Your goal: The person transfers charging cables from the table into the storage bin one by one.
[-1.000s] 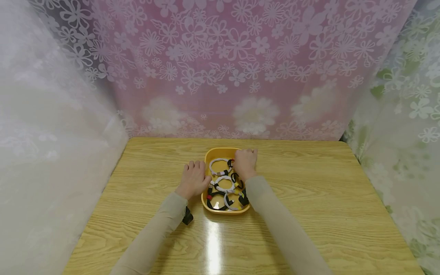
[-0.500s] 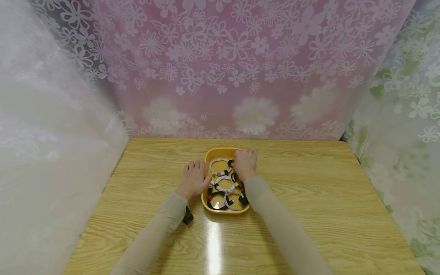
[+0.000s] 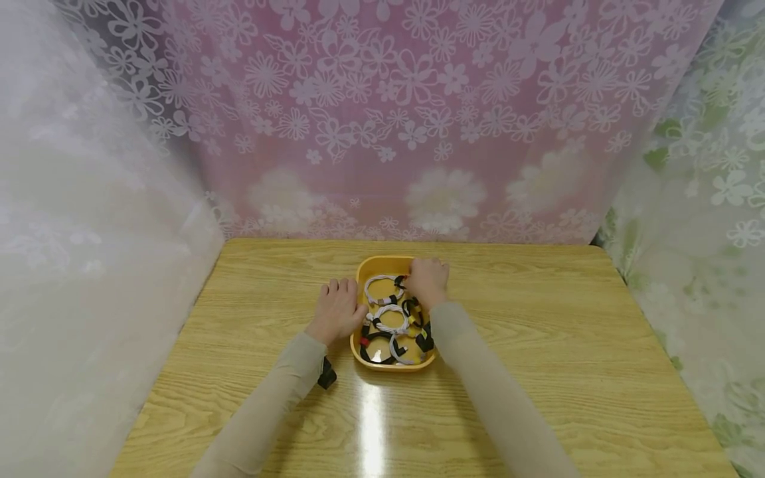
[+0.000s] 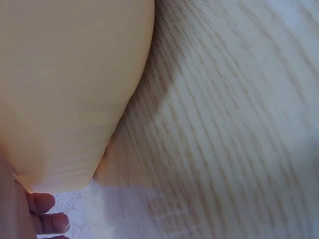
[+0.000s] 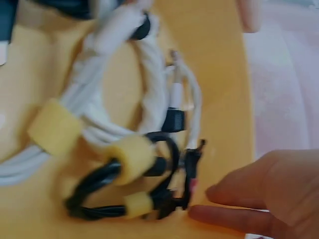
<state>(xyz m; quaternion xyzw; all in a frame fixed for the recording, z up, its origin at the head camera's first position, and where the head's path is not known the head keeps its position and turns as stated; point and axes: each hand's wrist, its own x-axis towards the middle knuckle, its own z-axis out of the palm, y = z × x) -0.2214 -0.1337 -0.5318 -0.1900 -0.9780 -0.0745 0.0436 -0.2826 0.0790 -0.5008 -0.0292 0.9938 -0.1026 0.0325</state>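
Observation:
A yellow plastic tray [image 3: 394, 369] on the table holds several coiled cables. Against its left side rests my left hand [image 3: 337, 311], thumb over the rim and the other fingers outside; the left wrist view shows the tray's outer wall [image 4: 65, 89] and a few fingertips [image 4: 47, 223]. My right hand [image 3: 427, 282] reaches over the back right rim. In the right wrist view, its fingertips [image 5: 199, 212] are right at a black strap [image 5: 191, 174] with a red bit, a gap showing between the two digits. Beside them lie a white coil [image 5: 149, 74] and a black cable [image 5: 94, 213] with yellow bands.
Inside the tray are also a white coil [image 3: 391, 320] in the middle and a black cable [image 3: 362, 352] at the front left. A small black object [image 3: 327, 375] shows beside the left sleeve. Patterned curtains [image 3: 382, 133] hang behind the wooden table [image 3: 538, 332].
My right hand has shifted slightly to the right, and the black pieces at the tray's right side have moved a little. My left hand has stayed in place.

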